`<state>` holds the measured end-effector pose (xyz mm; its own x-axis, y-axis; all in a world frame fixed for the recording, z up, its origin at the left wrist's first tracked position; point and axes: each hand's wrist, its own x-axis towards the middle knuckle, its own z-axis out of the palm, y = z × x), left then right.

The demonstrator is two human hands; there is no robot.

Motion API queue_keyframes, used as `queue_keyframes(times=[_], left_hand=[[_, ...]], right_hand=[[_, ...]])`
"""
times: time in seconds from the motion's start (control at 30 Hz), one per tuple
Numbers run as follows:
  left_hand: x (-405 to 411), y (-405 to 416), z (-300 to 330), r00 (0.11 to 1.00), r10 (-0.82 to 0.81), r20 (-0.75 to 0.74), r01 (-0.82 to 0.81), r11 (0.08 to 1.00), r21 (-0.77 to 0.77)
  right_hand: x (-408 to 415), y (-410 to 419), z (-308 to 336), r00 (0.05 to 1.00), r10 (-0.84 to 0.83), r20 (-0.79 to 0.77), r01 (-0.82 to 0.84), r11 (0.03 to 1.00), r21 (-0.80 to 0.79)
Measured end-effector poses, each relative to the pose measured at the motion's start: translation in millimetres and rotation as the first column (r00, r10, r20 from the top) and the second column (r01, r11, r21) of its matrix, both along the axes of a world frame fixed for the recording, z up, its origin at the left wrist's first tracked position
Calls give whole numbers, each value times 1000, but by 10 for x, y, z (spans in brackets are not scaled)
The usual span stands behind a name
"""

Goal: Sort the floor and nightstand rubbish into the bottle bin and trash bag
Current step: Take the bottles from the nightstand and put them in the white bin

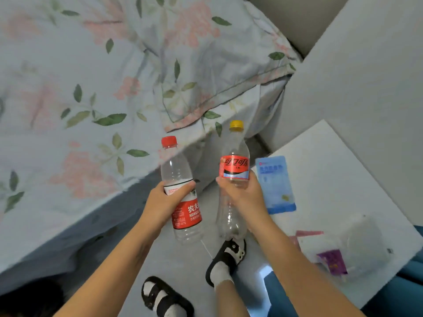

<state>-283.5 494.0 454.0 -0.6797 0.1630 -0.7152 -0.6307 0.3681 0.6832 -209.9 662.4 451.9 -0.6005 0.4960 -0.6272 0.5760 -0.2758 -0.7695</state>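
Bottles (pixel 183 191) x2, prob. empty, 1/hand (pixel 166 202)

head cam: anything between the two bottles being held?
Nothing; head view shows only bare floor between the red-capped bottle and yellow-capped bottle.

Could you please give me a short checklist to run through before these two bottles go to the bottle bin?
1. Left hand grips the red-capped bottle firmly: ok.
2. Right hand grips the yellow-capped bottle firmly: ok.
3. Both caps on: ok.
4. Both bottles look empty: ok, as far as the clear plastic shows.
5. Bottle bin within sight: cannot tell, it is not in view.
6. Nightstand rubbish dealt with: not ok, the blue packet and purple wrapper lie there.
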Motion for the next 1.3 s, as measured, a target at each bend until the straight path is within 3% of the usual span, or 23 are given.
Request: queue_keyframes(times=[0.17, 0.27, 0.4, 0.57, 0.77, 0.93, 1.13, 1.3], left_hand=[[-40, -1529, 192, 972, 229, -51, -231, 973, -23], [117, -2596, 303, 909, 409, -79, -413, 910, -40], [546, -3872, 382, 746, 657, -109, -665, 744, -64], [1218, -4990, 338, 558, 823, -106, -830, 552, -80], [1824, -5675, 250, 313, 946, -82, -948, 306, -90], [1945, -5960, 281, 113, 994, 5, -988, 113, -106], [1830, -6357, 200, -61, 997, 50, -995, -57, -87], [1874, -6805, 48, -154, 986, 65, -988, -152, -37]], right_hand=[[-426, -1369, 74, 954, 296, -52, -297, 955, -18], [-579, -2349, 108, 892, 448, -68, -450, 893, -25], [-603, -3613, 107, 775, 626, -81, -630, 775, -44], [-408, -4905, 74, 588, 801, -109, -809, 584, -68], [-98, -5829, -72, 356, 928, -111, -933, 347, -92], [-199, -6301, -42, 213, 975, -66, -975, 208, -76], [-549, -6881, -10, 38, 999, -36, -999, 38, 7], [-549, -7508, -148, -84, 996, -12, -994, -83, 71]])
